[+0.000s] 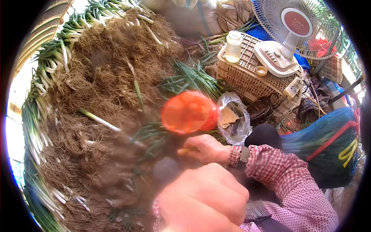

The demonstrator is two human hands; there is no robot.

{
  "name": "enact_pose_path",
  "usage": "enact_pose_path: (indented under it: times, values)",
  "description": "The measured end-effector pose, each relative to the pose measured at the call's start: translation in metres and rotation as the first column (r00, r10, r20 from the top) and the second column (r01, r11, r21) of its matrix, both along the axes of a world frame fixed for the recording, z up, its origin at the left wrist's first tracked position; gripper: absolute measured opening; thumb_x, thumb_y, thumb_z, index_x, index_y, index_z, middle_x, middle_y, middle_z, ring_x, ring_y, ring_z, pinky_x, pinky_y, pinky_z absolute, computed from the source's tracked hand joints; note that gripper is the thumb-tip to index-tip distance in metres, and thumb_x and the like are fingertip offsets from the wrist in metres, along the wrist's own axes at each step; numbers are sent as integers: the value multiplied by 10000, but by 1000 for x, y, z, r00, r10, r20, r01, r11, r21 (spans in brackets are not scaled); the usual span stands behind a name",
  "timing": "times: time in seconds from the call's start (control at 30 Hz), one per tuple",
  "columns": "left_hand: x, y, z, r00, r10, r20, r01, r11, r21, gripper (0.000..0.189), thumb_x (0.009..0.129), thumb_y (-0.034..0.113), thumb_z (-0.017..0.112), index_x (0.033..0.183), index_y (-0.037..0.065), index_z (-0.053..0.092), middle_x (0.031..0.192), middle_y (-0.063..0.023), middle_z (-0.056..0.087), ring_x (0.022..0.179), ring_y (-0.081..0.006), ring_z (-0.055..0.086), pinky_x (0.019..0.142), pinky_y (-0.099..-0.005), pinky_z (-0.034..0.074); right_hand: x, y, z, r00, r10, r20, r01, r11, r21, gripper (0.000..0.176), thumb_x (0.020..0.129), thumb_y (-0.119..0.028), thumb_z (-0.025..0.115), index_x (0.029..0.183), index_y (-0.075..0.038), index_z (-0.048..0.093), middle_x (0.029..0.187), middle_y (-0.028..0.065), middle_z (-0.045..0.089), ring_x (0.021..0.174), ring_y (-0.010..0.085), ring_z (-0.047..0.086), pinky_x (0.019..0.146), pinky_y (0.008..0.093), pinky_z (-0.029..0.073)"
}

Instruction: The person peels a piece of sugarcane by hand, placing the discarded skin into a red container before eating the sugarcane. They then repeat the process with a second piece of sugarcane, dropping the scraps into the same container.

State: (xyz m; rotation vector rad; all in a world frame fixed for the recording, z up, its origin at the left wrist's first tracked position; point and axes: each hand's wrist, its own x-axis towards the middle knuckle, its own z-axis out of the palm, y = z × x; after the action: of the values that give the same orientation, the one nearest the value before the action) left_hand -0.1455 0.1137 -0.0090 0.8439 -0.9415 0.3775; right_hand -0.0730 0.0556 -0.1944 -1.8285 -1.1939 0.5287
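Observation:
My left hand (205, 197) is close to the camera, back uppermost and knuckles bent. Its fingers curl out of sight, so anything in them is hidden. Just beyond it, my right hand (206, 149) reaches in from a checked sleeve, its fingers pressed together. A small yellowish bit shows at those fingertips, too blurred to name. Past the right hand sits an orange plastic container or bag (189, 112). Beside that is a clear plastic bag (235, 129) with a brown piece inside. Loose green onion leaves (193, 79) lie behind them.
A large heap of rooty green onions (112, 69) fills the left side. At the back right, an upturned crate (239, 73) carries a jar (234, 46) and a fan (295, 23). A blue bundle of green onions (324, 143) with red and yellow ties stands at right.

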Motion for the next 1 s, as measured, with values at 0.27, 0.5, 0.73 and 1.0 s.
enact_pose_path:
  times: [0.27,0.5,0.73,1.0]
  values:
    - [-5,5,8,999,-11,-50,12,999,38,251,903,112,650,684,-7,621,541,-115,555,357,-155,416,339,-281,262,0,1,-3,1000,3,4,-3,1000,1,234,850,-143,655,1057,-42,694,963,187,701,926,368,677,805,445,539]
    - [-10,8,13,995,-9,-96,16,997,72,261,907,94,626,668,-9,601,538,-122,555,352,-159,414,333,-284,267,-2,1,-1,999,-33,-1,33,999,26,203,809,-155,708,971,-41,665,894,164,698,879,360,670,746,450,529]
    - [-15,3,20,991,40,-127,-31,996,78,312,907,71,543,605,-6,560,510,-120,530,329,-146,364,330,-283,211,0,1,-1,999,-34,-14,35,999,26,207,815,-159,714,978,-42,662,902,163,695,880,361,669,749,444,532]
    - [-10,-3,15,997,35,-71,-38,998,-41,333,895,59,542,568,4,528,495,-122,518,328,-136,338,336,-279,187,0,1,-3,999,-36,-7,36,999,36,207,814,-160,721,970,-41,657,904,162,697,879,362,670,748,445,530]
